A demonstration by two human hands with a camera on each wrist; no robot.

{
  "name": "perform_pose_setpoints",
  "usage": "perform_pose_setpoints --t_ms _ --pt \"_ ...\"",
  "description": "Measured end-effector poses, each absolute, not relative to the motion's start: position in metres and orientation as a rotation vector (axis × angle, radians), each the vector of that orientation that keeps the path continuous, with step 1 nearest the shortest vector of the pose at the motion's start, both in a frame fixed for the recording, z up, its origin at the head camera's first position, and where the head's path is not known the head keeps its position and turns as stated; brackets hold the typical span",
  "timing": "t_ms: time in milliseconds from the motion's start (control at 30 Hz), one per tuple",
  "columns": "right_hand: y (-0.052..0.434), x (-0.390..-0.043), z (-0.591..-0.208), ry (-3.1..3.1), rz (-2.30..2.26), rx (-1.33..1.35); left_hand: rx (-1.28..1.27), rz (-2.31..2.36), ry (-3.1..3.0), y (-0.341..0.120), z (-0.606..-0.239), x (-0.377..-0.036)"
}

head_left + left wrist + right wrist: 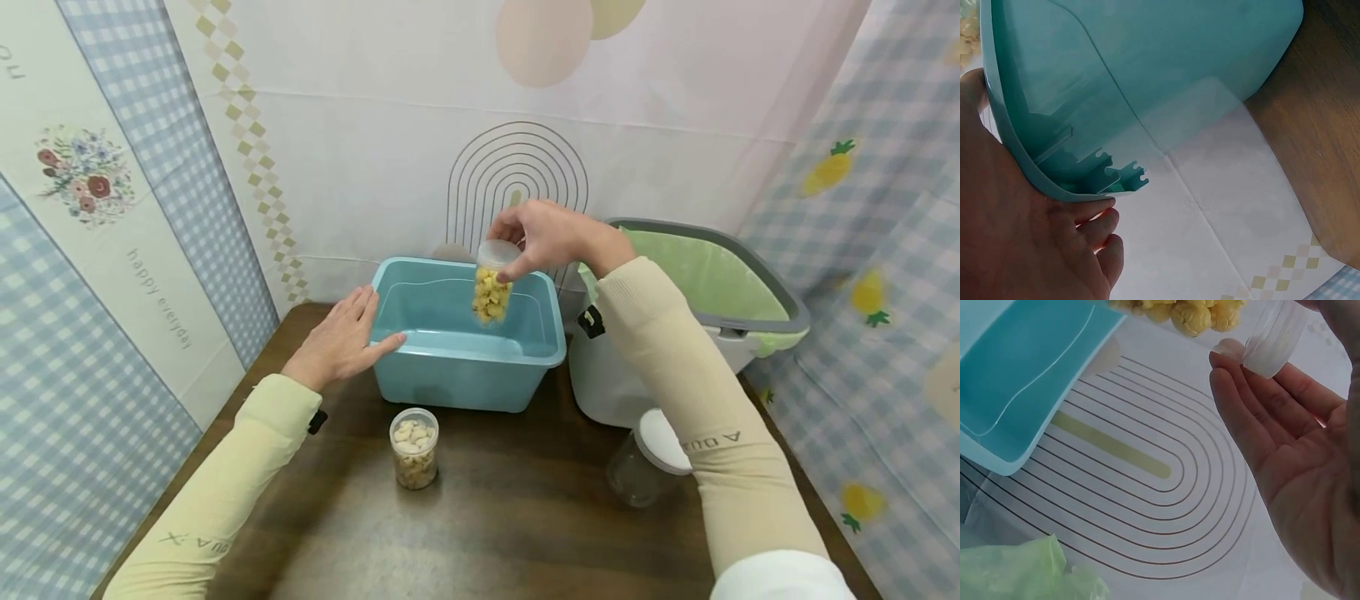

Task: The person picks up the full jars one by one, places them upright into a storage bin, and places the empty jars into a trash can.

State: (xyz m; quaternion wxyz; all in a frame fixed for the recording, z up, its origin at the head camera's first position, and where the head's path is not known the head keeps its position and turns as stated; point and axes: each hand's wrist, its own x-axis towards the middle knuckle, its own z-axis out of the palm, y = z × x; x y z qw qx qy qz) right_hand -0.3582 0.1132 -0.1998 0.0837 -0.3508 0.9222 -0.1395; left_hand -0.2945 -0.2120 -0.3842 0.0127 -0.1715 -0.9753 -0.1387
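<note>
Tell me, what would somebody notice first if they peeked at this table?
Probably the right hand pinching a clear jar of yellow puffs by its lid, up over the open teal bin at the back of the table. The left hand rests flat against the bin's left rim. In front of the bin stands a jar of pale snacks, and to its right a bucket with a green bag.

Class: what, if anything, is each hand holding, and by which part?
The right hand pinches the jar of yellow snacks by its lid end. The left hand only rests on the teal tub.
</note>
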Motion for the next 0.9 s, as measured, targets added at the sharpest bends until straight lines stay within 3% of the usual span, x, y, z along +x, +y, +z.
perform_pose_setpoints --t_ms 367,900 --pt "0.108 -0.4 -0.218 2.775 -0.433 -0.99 -0.51 -0.442 -3.037 -0.209 -0.385 -0.298" --pt "0.112 -0.468 -0.28 2.782 -0.434 -0.968 -0.438 -0.465 -3.001 -0.193 -0.387 -0.306"
